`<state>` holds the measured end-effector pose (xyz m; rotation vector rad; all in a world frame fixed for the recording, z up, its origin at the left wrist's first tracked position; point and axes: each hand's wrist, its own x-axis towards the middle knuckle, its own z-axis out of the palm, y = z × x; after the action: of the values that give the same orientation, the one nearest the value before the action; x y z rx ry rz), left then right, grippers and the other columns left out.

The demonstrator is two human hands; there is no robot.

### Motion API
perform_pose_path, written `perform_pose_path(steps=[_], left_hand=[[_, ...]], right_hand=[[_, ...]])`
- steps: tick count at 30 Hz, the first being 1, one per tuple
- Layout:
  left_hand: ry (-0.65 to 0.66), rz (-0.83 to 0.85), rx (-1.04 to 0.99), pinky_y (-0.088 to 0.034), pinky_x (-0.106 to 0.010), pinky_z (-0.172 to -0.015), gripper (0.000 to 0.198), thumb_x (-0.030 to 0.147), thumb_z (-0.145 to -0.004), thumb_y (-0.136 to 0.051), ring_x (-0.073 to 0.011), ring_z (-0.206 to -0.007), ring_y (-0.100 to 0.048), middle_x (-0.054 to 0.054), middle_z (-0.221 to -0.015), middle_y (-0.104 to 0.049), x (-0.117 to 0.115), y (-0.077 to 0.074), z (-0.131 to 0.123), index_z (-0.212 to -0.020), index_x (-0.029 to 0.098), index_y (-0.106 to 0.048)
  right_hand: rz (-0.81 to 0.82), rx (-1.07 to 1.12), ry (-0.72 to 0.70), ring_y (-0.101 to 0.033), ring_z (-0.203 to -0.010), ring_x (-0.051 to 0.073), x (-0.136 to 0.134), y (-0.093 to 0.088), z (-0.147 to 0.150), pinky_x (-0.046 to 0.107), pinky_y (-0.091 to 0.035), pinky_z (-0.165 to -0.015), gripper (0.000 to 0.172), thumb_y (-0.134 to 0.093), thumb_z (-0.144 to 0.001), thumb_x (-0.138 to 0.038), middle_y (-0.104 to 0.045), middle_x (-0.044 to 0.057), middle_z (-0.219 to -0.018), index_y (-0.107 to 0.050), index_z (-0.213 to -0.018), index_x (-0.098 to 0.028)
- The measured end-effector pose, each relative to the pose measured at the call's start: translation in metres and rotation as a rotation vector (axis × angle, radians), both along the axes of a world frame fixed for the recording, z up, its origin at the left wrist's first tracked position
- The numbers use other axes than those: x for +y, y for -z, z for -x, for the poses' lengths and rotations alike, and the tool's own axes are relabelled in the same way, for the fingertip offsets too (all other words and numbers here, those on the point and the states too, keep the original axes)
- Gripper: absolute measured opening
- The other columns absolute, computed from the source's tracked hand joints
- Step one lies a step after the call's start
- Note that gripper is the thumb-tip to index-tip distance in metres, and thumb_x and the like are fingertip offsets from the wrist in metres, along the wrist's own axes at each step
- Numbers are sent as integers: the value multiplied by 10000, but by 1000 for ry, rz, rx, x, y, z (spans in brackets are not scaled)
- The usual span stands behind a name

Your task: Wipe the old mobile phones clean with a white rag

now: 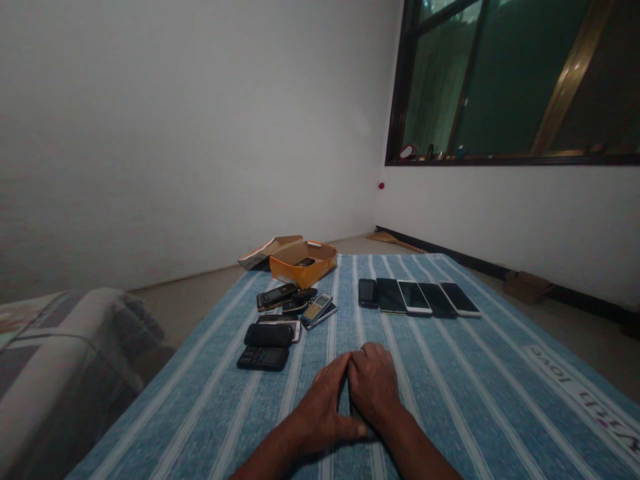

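On the blue-and-white striped cloth, my left hand [327, 403] lies with fingers stretched forward and thumb spread to the right. Its fingertips touch my right hand [373, 380], whose fingers are curled; whether anything is inside them is hidden. A dark patch shows by the left thumb, and I cannot tell if it is shadow or an object. Left of the hands is a black keypad phone [263, 358], with a black phone or case [269, 335] behind it. Farther back a silver keypad phone [317, 308] rests tilted on another device, near a dark phone [277, 294].
An open orange box [305, 270] with a phone inside stands at the far left. Several smartphones lie in a row at the right, including a white-framed one [415, 297]. A cloth-covered seat or bed [75, 373] is left of the striped cloth [450, 413].
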<state>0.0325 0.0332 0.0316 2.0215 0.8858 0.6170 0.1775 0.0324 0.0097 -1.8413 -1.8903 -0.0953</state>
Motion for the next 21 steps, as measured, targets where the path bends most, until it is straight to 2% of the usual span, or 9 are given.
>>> perform_pose_path(steps=[2, 6, 8, 10, 15, 21], left_hand=[[2, 17, -15, -285, -482, -1142, 895, 495, -604, -804, -371, -1305, -410, -69, -1438, -483, 2, 3, 2, -1375, 233, -433], [-55, 46, 60, -218, -504, -1170, 1050, 447, -579, -825, -391, -1380, -314, -123, -1525, -373, 6, 15, 6, -1467, 198, -322], [-66, 60, 77, -196, -500, -1179, 1062, 421, -577, -826, -400, -1400, -282, -141, -1548, -331, 6, 18, 7, -1475, 173, -317], [-52, 64, 52, -200, -493, -1181, 1007, 391, -597, -810, -388, -1400, -292, -127, -1542, -348, 5, 16, 5, -1464, 182, -343], [-66, 83, -51, -228, -468, -1183, 925, 222, -622, -725, -328, -1393, -333, -117, -1516, -393, 5, 11, 2, -1458, 160, -335], [-93, 94, -31, -200, -472, -1198, 929, 116, -606, -648, -311, -1431, -280, -130, -1545, -346, 9, 23, 4, -1471, 149, -312]], right_hand=[[3, -13, -18, -532, -875, 222, -1, -1, 0, 343, -317, -791, 211, -510, -916, -164, -639, 73, -870, -700, -834, -204], [32, -42, 109, -546, -881, 247, -2, -3, 1, 367, -320, -777, 242, -500, -917, -188, -646, 105, -882, -712, -801, -183], [33, -47, 141, -547, -890, 253, -2, -3, 1, 372, -321, -779, 250, -496, -921, -200, -648, 112, -893, -714, -803, -176], [27, -47, 120, -544, -884, 249, -2, -2, 0, 369, -321, -782, 250, -492, -927, -203, -643, 105, -883, -710, -807, -180], [11, -9, -58, -532, -875, 215, 1, 1, -1, 333, -318, -786, 171, -539, -906, -169, -631, 69, -903, -700, -863, -210], [24, -9, 68, -536, -879, 232, 1, 2, -1, 351, -314, -787, 226, -506, -928, -193, -625, 86, -873, -697, -806, -183]])
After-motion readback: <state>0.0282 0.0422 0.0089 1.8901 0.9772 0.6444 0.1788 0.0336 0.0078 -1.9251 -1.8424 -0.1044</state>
